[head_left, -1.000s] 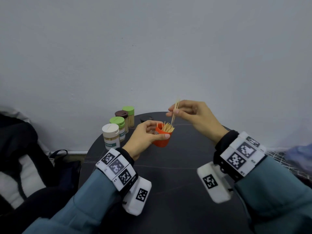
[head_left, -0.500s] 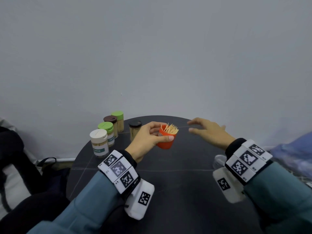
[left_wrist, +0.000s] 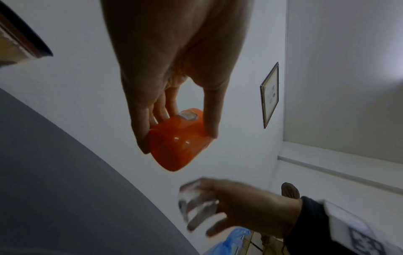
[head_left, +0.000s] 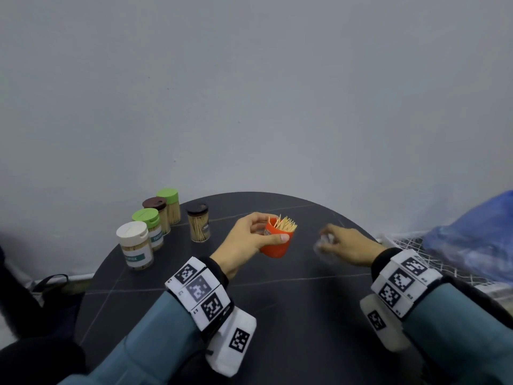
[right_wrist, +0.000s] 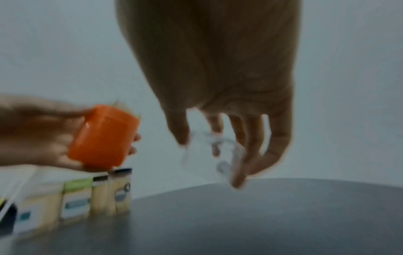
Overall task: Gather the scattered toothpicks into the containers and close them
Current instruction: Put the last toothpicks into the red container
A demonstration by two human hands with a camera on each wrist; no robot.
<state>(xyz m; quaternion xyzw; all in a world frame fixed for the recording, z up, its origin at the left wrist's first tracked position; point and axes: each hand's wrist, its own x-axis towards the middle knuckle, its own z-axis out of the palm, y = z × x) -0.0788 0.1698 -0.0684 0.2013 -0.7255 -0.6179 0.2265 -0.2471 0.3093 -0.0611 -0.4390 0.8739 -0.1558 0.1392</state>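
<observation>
My left hand (head_left: pixel 249 237) grips a small orange container (head_left: pixel 276 243) above the round dark table (head_left: pixel 277 301), thumb on its front and fingers behind. Toothpicks (head_left: pixel 284 223) stick out of its open top. The container (left_wrist: pixel 181 139) shows from below in the left wrist view. To its right, my right hand (head_left: pixel 344 244) holds a clear plastic lid (head_left: pixel 323 244) in curled fingers just above the table. The lid (right_wrist: pixel 216 150) is blurred in the right wrist view, between thumb and fingers. The orange container (right_wrist: pixel 104 136) appears there at the left.
Several closed toothpick jars stand at the table's back left: a white-lidded one (head_left: pixel 135 247), two green-lidded ones (head_left: pixel 150 226) (head_left: pixel 168 204), a brown-lidded one (head_left: pixel 156 215) and a black-lidded one (head_left: pixel 198 225). A blue bag (head_left: pixel 477 240) lies right of the table, a dark bag (head_left: pixel 50 287) left.
My right hand dropped its toothpicks into the orange container, moved right and down to the table, and now holds the clear lid. The left hand keeps the container.
</observation>
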